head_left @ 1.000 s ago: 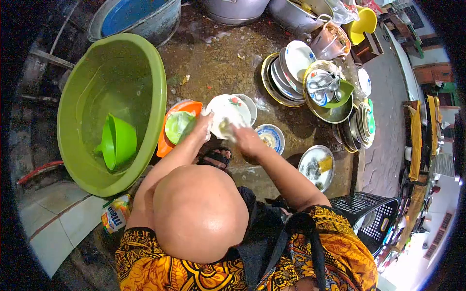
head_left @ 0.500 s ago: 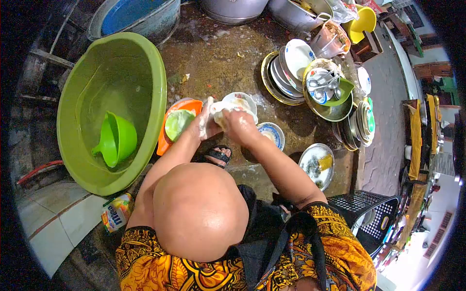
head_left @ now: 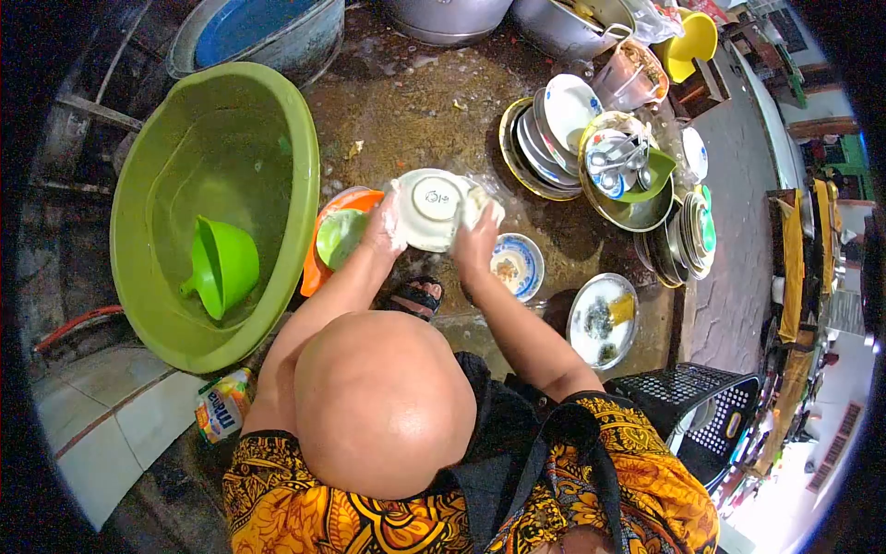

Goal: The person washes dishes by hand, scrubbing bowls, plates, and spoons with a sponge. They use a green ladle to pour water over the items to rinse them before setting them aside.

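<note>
My left hand [head_left: 387, 226], covered in suds, grips the left rim of a white bowl [head_left: 432, 210]. The bowl's underside faces me, showing its foot ring and a dark printed mark. Against its right side my right hand [head_left: 474, 242] presses a pale, soapy sponge [head_left: 484, 207], partly hidden by the fingers. Just left of my left hand is an orange container [head_left: 314, 270] with a light green bowl [head_left: 338, 238] in it. A blue-patterned bowl [head_left: 528, 265] with bits of food rests on the ground near my right wrist.
A large green tub [head_left: 306, 175] of water with a green dipper [head_left: 227, 268] stands left. Stacked plates [head_left: 540, 148] and a pan of spoons [head_left: 637, 220] sit right. A sudsy metal plate [head_left: 581, 319] holds scrubbers. A black crate [head_left: 664, 388] is near my right elbow; metal pots [head_left: 448, 20] stand behind.
The bowl has been turned over, so its underside now shows. My right hand has shifted right with the sponge, from over the bowl to its right edge.
</note>
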`<state>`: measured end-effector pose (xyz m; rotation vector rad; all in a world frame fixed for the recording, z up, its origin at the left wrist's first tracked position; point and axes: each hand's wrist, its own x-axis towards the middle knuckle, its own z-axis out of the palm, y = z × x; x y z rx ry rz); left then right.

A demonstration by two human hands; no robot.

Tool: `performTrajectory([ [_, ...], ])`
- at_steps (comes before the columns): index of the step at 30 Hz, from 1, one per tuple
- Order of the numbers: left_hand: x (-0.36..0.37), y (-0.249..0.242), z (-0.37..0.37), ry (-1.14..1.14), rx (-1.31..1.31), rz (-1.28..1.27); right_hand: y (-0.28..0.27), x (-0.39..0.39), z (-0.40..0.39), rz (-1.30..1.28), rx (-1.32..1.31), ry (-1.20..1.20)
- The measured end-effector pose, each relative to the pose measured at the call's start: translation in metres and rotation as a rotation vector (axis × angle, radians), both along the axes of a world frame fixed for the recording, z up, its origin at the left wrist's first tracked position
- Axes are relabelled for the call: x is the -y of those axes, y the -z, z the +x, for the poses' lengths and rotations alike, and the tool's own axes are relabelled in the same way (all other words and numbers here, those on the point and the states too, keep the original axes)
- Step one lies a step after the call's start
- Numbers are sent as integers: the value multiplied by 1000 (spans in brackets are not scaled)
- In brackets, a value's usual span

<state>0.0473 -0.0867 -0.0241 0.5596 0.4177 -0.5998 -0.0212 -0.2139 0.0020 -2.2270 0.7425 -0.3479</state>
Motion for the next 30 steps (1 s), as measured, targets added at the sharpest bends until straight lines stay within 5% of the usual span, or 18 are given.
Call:
performTrajectory([
  [8,-8,7,-2,-88,29,55,-2,-23,-22,-123,46,-321],
  [11,-10,2,-5,-66,74,119,3,-35,-14,-243,310,-749],
  [16,-21,-20,-7,113,227,65,-16,-20,40,65,-120,-529],
  [20,-39,-79,-9,169,455,495,51,28,67,104,61,-184],
  [22,-56,-63,-2,211,705,690,25,37,45,19,-191,-226],
  [24,-64,-61,-8,156,1011,1143,52,40,18,-126,-366,-510],
  [25,-62,-76,-11,114,1197,1177,81,43,7,-299,-368,-662],
  [26,-64,-76,-15,109,1198,1184,90,40,-2,-340,-412,-743],
  [28,-71,-74,-24,516,1257,1586,88,35,-10,-494,-457,-854],
  [30,-77,-64,-36,475,1284,1597,92,34,-9,-528,-444,-862],
])
